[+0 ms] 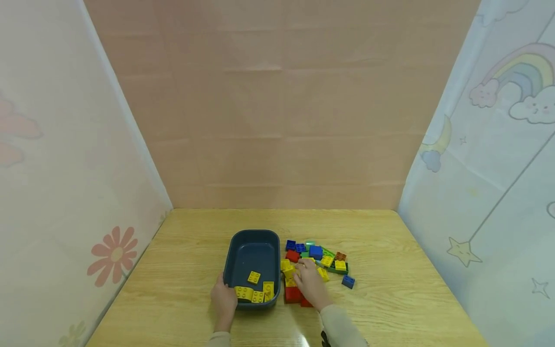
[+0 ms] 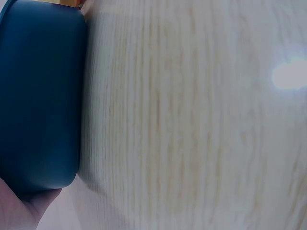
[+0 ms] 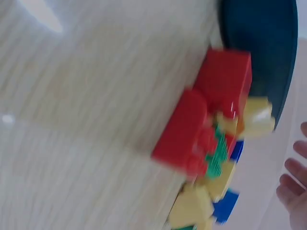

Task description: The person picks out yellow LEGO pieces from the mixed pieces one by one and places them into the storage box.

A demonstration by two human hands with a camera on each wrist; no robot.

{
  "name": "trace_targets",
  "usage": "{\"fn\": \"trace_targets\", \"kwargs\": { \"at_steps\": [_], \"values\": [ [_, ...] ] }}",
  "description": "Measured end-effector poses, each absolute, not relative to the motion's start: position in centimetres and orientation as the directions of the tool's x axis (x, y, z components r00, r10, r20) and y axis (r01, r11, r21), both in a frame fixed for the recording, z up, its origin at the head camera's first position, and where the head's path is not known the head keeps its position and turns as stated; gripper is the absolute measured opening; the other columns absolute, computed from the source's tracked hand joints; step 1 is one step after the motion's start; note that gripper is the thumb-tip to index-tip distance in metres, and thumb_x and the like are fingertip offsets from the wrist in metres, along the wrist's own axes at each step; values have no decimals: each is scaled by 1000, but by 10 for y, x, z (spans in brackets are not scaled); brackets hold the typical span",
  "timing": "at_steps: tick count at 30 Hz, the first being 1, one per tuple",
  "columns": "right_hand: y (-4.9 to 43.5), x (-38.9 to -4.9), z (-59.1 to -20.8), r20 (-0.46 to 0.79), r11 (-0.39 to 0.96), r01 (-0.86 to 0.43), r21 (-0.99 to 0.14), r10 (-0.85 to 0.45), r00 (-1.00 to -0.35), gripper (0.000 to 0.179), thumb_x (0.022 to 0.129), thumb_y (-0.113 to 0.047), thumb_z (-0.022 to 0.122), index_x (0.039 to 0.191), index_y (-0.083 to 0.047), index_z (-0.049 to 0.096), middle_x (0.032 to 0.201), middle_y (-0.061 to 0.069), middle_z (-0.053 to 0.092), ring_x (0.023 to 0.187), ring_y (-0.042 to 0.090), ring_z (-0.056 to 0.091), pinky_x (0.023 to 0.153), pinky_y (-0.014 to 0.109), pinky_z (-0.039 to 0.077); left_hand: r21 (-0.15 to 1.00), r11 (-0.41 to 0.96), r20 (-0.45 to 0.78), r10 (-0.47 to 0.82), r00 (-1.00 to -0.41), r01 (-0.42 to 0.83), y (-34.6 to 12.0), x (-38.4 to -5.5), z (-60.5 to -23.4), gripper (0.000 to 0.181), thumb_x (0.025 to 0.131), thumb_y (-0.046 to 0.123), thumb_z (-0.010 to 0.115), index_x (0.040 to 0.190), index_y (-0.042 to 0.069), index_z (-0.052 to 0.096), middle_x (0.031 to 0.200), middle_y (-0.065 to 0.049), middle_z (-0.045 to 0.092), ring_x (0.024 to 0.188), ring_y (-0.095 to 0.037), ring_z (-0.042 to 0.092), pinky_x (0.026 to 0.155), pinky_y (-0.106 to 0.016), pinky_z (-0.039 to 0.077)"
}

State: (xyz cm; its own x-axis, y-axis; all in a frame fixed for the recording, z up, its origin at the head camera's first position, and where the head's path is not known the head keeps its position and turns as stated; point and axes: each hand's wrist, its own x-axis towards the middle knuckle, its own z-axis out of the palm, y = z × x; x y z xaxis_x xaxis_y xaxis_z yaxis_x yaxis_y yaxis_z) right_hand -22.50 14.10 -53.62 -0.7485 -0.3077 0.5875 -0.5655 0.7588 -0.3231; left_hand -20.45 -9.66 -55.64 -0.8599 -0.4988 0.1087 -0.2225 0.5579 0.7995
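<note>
A dark blue plastic bin (image 1: pixel 253 255) stands on the table with several yellow toy bricks (image 1: pixel 244 292) inside, mostly at its near end. My left hand (image 1: pixel 224 299) grips the bin's near left side; part of that hand (image 2: pixel 29 206) also shows at the bin's edge in the left wrist view. Right of the bin lies a loose pile of toy bricks, with yellow bricks (image 1: pixel 289 272) and red bricks (image 1: pixel 292 294) closest to it. Over this pile is my right hand (image 1: pixel 313 284). In the right wrist view its fingers (image 3: pixel 292 177) are loosely bent, with no brick visible in them.
Blue (image 1: pixel 316 252), green and orange bricks lie at the back of the pile. One blue brick (image 1: pixel 348 281) sits apart on the right. The wooden table (image 1: pixel 399 289) meets a tan back wall (image 1: pixel 277 120) and patterned side walls.
</note>
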Motion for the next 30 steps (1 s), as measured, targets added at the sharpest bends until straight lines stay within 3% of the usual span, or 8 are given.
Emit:
{"fn": "trace_targets", "kwargs": {
  "at_steps": [6, 10, 21, 30],
  "values": [
    [171, -234, -534, 510, 835, -360, -416, -114, -853, 16, 76, -4, 67, 87, 7, 64, 92, 16, 57, 88, 30, 53, 72, 39, 49, 802, 557, 113, -495, -862, -214, -96, -204, -557, 39, 79, -15, 45, 118, -17, 45, 112, -34, 51, 100, -44, 52, 76, -50, 46],
    [189, -238, -532, 478, 852, -279, -443, -39, -877, 17, 75, -4, 67, 87, 7, 64, 90, 16, 58, 88, 31, 52, 69, 40, 50, 801, 561, 123, -495, -860, -208, -95, -204, -557, 38, 79, -15, 45, 117, -17, 46, 111, -34, 52, 100, -44, 52, 77, -50, 46],
    [218, -245, -545, 366, 894, -158, -418, 7, -931, 25, 75, 0, 63, 96, 13, 61, 105, 28, 53, 101, 41, 46, 82, 48, 43, 792, 569, 121, -502, -856, -221, -95, -206, -559, 38, 78, -14, 46, 116, -17, 46, 108, -33, 53, 97, -43, 54, 74, -49, 47],
    [229, -244, -558, 357, 905, -166, -391, -17, -934, 28, 74, 7, 63, 99, 15, 57, 106, 33, 49, 98, 47, 46, 79, 51, 44, 798, 564, 124, -500, -857, -213, -95, -206, -558, 39, 78, -16, 46, 117, -17, 46, 110, -34, 52, 98, -44, 53, 74, -50, 47]
  ]
}}
